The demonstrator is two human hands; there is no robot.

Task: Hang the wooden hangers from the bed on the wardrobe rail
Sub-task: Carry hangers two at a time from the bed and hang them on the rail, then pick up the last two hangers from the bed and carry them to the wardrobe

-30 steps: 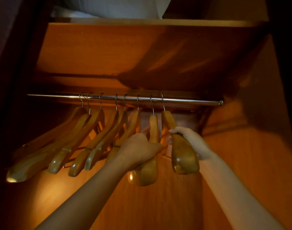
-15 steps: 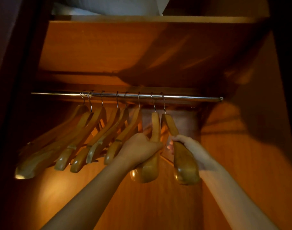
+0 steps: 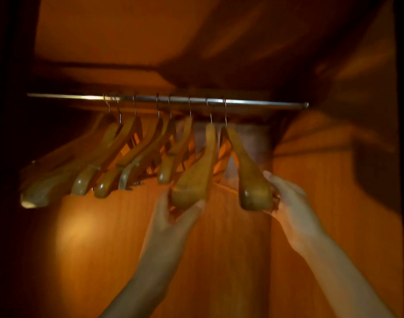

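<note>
Several wooden hangers (image 3: pixel 127 145) hang by metal hooks on the chrome wardrobe rail (image 3: pixel 253 103). My left hand (image 3: pixel 171 219) pinches the lower end of the second hanger from the right (image 3: pixel 196 180) between thumb and fingers. My right hand (image 3: pixel 290 203) holds the lower end of the rightmost hanger (image 3: pixel 249 177), its fingers curled behind the wood. Both these hangers have their hooks on the rail. The picture is blurred by motion.
The wardrobe's right side wall (image 3: pixel 334 203) stands close to my right hand. A wooden shelf (image 3: pixel 127 42) spans the top above the rail. The back panel (image 3: pixel 104 249) lies below the hangers. The rail's right end (image 3: pixel 288 104) carries no hooks.
Both hands have slid down from the hangers' arms to their lower ends. The view has tilted down, so the white item above the shelf is out of sight.
</note>
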